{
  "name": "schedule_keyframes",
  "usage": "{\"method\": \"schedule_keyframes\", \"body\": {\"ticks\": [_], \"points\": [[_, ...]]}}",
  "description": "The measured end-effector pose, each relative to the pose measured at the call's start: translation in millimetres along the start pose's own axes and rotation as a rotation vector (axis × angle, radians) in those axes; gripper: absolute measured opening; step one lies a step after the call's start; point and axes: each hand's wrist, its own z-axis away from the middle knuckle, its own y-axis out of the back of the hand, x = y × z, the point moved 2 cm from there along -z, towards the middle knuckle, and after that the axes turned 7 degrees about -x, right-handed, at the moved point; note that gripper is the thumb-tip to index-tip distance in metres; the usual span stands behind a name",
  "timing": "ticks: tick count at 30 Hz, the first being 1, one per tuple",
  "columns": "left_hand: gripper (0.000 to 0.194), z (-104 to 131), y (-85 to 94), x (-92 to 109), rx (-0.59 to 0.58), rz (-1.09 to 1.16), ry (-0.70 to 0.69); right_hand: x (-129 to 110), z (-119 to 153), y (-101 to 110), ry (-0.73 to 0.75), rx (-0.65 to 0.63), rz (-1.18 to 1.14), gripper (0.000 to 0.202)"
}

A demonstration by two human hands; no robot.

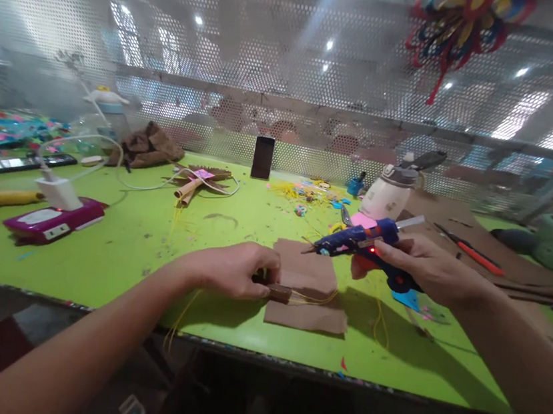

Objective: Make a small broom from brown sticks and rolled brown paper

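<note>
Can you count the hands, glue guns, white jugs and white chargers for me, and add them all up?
Hands: 2, left hand gripping a small brown piece, right hand holding the glue gun
Glue gun: 1
White jug: 1
White charger: 1
Total: 5

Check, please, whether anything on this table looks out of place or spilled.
Mostly just untidy. Yellow strings near the left hand trail over the front edge of the green table, where they might snag. Colourful scraps lie scattered toward the back, with no container around them. I see no spilled liquid.
</note>
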Motion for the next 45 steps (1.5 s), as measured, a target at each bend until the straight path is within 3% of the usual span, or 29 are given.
{"method": "schedule_keyframes", "body": {"ticks": [7,14,24,40,45], "points": [[0.013,7.7,-10.5,1.9,0.101,-0.027,-0.032,27.2,-11.8,0.4,0.138,0.185,-0.28,0.044],[0.02,6.3,-10.2,-3.5,0.097,-0.015,-0.029,55.3,-5.6,-3.5,0.073,0.06,-0.308,0.047],[0.021,4.8,-13.2,-2.4,0.108,-0.012,-0.038,45.4,-1.2,-15.6,0.071,-0.167,-0.059,0.049],[0.023,4.0,-9.2,1.3,0.101,0.094,-0.022,38.7,2.4,-19.6,0.094,-0.154,-0.13,0.048],[0.02,3.3,-8.7,-2.7,0.112,0.067,-0.037,45.1,1.6,-9.2,0.101,-0.06,-0.203,0.046]]}}
